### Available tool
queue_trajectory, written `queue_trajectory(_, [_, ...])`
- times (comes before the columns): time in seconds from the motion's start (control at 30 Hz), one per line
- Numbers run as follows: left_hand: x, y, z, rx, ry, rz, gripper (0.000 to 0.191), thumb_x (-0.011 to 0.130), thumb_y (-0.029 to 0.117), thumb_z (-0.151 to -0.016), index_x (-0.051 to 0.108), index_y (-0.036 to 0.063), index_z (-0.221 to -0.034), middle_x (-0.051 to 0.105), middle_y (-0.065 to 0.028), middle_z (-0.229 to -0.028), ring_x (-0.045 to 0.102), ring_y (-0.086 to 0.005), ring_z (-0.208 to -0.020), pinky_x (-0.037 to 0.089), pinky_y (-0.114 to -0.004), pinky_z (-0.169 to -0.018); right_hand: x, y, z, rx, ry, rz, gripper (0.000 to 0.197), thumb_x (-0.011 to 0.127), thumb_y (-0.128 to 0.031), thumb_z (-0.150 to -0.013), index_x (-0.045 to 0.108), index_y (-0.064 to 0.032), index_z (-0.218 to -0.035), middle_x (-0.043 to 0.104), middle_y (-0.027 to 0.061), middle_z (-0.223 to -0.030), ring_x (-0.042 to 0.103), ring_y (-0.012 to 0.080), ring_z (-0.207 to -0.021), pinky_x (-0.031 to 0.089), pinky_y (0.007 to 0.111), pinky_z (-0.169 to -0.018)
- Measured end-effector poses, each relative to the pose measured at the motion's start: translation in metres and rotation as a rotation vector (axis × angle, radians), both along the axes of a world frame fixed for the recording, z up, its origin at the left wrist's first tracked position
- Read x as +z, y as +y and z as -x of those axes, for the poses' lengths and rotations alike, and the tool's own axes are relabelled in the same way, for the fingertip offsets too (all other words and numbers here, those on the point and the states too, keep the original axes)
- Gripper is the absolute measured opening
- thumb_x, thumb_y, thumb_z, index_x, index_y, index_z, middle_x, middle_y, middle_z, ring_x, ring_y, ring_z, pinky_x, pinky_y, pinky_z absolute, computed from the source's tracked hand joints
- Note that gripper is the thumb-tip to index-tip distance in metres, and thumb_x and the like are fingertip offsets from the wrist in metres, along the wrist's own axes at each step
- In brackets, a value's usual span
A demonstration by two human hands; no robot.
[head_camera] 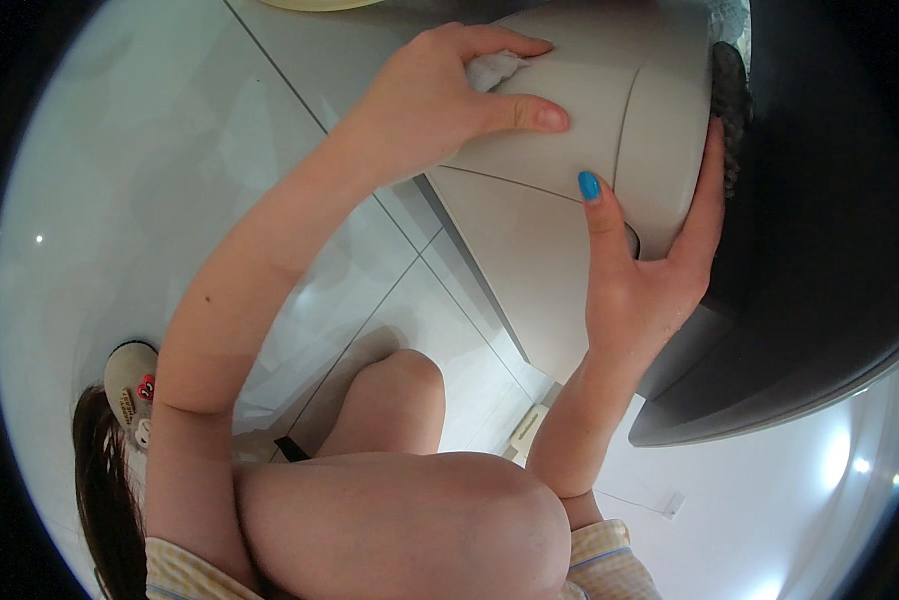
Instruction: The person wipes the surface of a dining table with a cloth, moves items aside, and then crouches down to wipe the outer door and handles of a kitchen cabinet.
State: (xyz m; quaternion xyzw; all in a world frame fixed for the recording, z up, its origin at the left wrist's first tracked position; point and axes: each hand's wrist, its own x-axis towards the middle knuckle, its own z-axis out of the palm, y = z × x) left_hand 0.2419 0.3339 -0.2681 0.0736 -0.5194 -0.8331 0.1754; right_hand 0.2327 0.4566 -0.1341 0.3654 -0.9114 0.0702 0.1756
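Note:
My left hand (438, 101) lies on a smooth beige panelled unit (554, 161) with a rounded end. A crumpled white cloth or tissue (494, 70) is held under this hand, showing between the spread thumb and index finger. My right hand (640, 277) grips the unit's rounded end, its thumb, with a blue nail, on the seamed face and its fingers around the far edge. A small dark-rimmed opening is partly hidden beside that thumb. Past the right fingers is a dark grey, rough-textured thing (733, 112), which I cannot identify.
A large dark panel (809, 262) with a curved edge stands at the right. Glossy floor tiles (119, 187) spread at the left, with a decorated slipper (128, 390) near my left arm. My bare knees are below. A pale yellow rim (318, 4) shows at the top edge.

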Motion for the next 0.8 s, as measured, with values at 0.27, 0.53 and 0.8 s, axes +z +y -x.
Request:
queue_trajectory(0.27, [-0.004,-0.005,0.002,-0.103,0.08,-0.112,0.06,0.076,0.037,-0.065,0.059,0.0037,-0.112,0.063,-0.0119,-0.096,0.06,-0.0188,-0.086,0.047,-0.028,-0.076,0.007,0.003,-0.002,0.027,-0.047,-0.093,0.077,0.074,-0.014,-0.069,0.036,-0.0093,-0.136,0.043,0.0145,-0.132,0.044,0.0278,-0.119,0.036,0.037,-0.097])
queue_trajectory(0.53, [-0.023,0.0,0.001,-0.041,0.171,0.016,0.065,0.072,0.029,-0.074,0.045,-0.0006,-0.125,0.048,-0.0164,-0.124,0.044,-0.0239,-0.117,0.032,-0.033,-0.099,0.002,0.002,-0.005,-0.022,-0.033,-0.083,0.081,0.075,-0.011,-0.065,0.035,-0.0086,-0.136,0.042,0.0151,-0.133,0.044,0.0285,-0.119,0.035,0.038,-0.099])
queue_trajectory(0.8, [-0.035,0.03,-0.056,0.116,0.238,-0.649,0.062,0.046,-0.01,-0.068,0.032,0.0055,-0.126,0.041,-0.0109,-0.121,0.041,-0.0204,-0.115,0.037,-0.032,-0.095,0.01,0.015,0.002,0.226,-0.271,0.117,0.067,0.061,-0.02,-0.078,0.032,-0.0036,-0.136,0.038,0.0141,-0.136,0.038,0.0283,-0.123,0.03,0.034,-0.101])
